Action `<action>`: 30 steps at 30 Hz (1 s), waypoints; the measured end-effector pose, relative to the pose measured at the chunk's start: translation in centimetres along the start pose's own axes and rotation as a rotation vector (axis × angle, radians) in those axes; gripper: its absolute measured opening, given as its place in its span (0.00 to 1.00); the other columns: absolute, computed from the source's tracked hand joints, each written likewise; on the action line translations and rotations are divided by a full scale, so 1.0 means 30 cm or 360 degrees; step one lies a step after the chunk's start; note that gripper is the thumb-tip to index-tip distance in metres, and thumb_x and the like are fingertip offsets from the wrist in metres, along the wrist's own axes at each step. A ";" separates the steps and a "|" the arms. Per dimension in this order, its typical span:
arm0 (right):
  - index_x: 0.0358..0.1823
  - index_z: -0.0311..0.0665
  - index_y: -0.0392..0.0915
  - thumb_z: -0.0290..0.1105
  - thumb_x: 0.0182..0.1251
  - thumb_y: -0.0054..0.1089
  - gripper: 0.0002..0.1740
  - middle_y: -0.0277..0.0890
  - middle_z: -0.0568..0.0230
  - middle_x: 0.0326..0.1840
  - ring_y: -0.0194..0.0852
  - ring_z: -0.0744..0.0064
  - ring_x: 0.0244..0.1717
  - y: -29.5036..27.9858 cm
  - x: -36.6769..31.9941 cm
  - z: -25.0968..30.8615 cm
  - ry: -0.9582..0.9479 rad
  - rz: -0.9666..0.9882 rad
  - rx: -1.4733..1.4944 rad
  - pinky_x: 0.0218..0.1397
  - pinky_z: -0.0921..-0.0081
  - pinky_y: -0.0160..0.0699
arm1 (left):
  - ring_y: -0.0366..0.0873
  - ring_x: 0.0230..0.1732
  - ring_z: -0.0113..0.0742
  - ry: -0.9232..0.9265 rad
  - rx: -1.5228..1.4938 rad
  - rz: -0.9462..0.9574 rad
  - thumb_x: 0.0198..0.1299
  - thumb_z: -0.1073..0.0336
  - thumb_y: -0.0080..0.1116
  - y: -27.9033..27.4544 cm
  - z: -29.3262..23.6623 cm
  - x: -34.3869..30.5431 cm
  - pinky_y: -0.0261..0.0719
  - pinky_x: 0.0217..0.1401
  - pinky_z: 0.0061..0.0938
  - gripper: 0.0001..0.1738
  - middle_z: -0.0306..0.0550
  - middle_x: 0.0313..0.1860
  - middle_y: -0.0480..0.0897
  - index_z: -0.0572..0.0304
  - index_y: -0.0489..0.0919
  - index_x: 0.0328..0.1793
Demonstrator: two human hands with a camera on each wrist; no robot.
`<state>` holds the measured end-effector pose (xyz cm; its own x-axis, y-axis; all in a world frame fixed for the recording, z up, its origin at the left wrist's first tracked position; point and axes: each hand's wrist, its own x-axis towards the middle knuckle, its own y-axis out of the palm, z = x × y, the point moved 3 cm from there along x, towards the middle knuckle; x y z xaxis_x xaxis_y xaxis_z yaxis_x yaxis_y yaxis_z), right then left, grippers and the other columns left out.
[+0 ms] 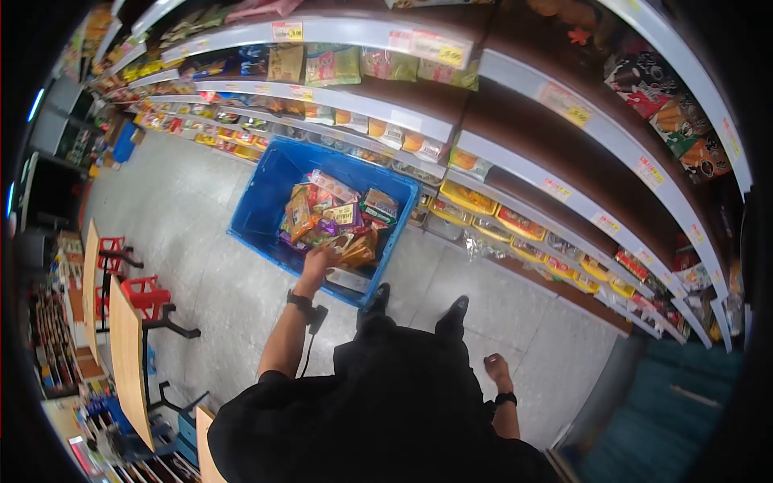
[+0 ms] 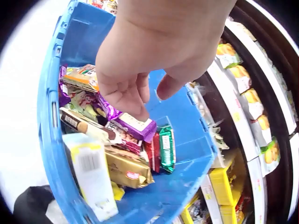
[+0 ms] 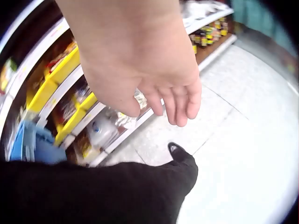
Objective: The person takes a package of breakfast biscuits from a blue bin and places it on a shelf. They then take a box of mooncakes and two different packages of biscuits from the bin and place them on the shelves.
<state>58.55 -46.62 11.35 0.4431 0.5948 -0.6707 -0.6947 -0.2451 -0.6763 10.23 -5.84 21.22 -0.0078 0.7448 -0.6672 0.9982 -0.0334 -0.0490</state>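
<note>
As left hand (image 2: 145, 65) is over the purple pack (image 2: 138, 127) in the bin (image 2: 189, 147), fingers loosely bent, thumb apart, I log: reaching, probably; right hand (image 3: 145, 70) hangs relaxed; next move likely needs a pinch.

Blue crate (image 1: 272, 183), purple packet (image 2: 137, 127), gold packet (image 2: 128, 171), green packet (image 2: 167, 149), yellow bin (image 2: 220, 181)

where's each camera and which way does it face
Head: on the head, facing forward and down at shelves and a blue crate; left hand, right hand and clothing show.
Left wrist: on that wrist, facing into the crate at snack packets; left hand shows.
Right wrist: on that wrist, facing floor and shelves; right hand, leg and shoe show.
Head and left wrist share the crate and left hand.
</note>
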 end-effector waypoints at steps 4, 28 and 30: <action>0.44 0.38 0.78 0.45 0.68 0.53 0.17 0.82 0.57 0.32 0.82 0.66 0.36 0.096 -0.156 0.096 0.0868 0.0014 0.1219 0.38 0.69 0.80 | 0.78 0.27 0.29 0.0676 0.0950 0.0203 0.60 0.61 0.54 -0.291 0.238 0.502 0.71 0.27 0.23 0.11 0.40 0.31 0.83 0.56 0.77 0.46; 0.60 0.36 0.70 0.39 0.70 0.52 0.22 0.81 0.48 0.49 0.82 0.57 0.46 0.637 -0.648 0.450 0.0943 -0.0212 0.1994 0.45 0.62 0.81 | 0.81 0.53 0.59 0.0499 0.1631 0.0479 0.53 0.57 0.61 -0.102 0.177 0.292 0.77 0.58 0.43 0.19 0.65 0.46 0.84 0.61 0.85 0.47; 0.56 0.38 0.72 0.40 0.69 0.52 0.19 0.82 0.55 0.43 0.82 0.62 0.39 0.828 -0.671 0.352 0.0634 -0.0231 0.1779 0.41 0.65 0.78 | 0.81 0.53 0.59 0.0526 0.1638 0.0509 0.54 0.57 0.60 -0.106 0.187 0.304 0.77 0.58 0.42 0.19 0.65 0.46 0.84 0.61 0.85 0.46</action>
<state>26.40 -56.58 11.28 0.5658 0.2340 -0.7907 -0.6443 0.7239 -0.2467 6.66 -2.69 11.12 0.4081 0.7382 -0.5371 0.4270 -0.6743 -0.6025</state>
